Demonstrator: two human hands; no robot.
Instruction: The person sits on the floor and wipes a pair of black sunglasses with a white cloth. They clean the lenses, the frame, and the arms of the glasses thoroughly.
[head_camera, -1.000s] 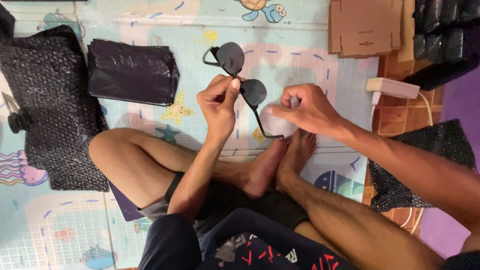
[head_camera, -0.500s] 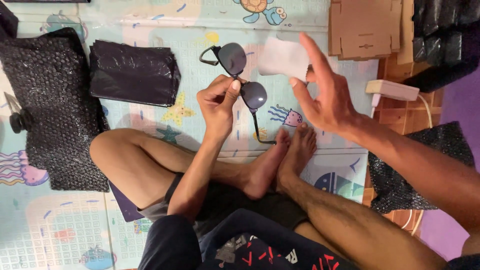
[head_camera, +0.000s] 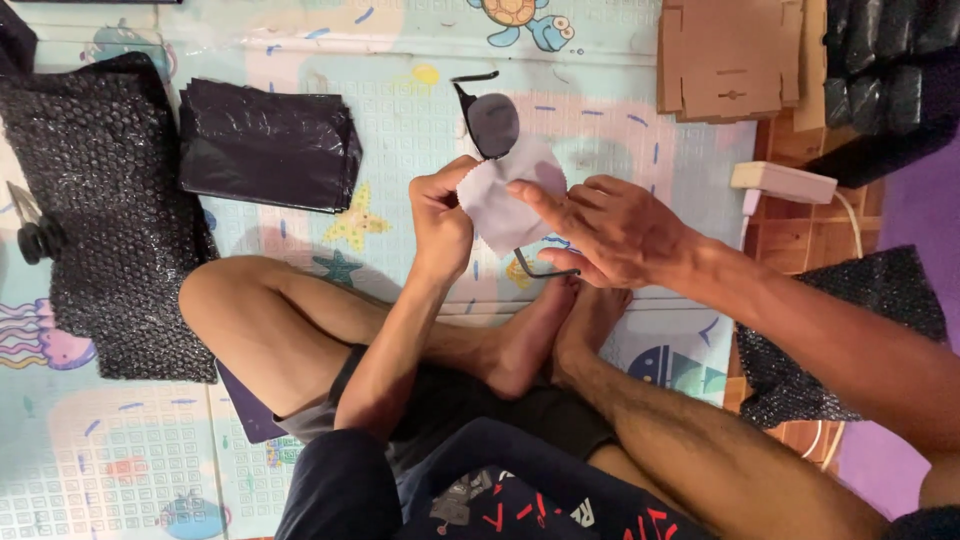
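- Far left, a sheet of black bubble wrap (head_camera: 100, 200) lies on the patterned play mat (head_camera: 420, 130), with black scissors (head_camera: 35, 235) at its left edge
- Next to it sits a stack of black plastic bags (head_camera: 265, 145), flat on the mat
- The person sits cross-legged on the mat, bare feet together below the hands
- The left hand (head_camera: 440, 215) is clenched around the sunglasses (head_camera: 492, 125), gripping them by the frame; one dark lens shows above the fingers, the other is covered
- A pale lilac cleaning cloth (head_camera: 505, 205) is draped over the lower lens, between the two hands
- The right hand (head_camera: 610, 235) presses on the cloth with fingers stretched out, thumb under it
- Beyond, top right, lie flat cardboard box blanks (head_camera: 730, 55), a white power strip (head_camera: 785, 182) on wooden boards, and more bubble wrap (head_camera: 850, 330)
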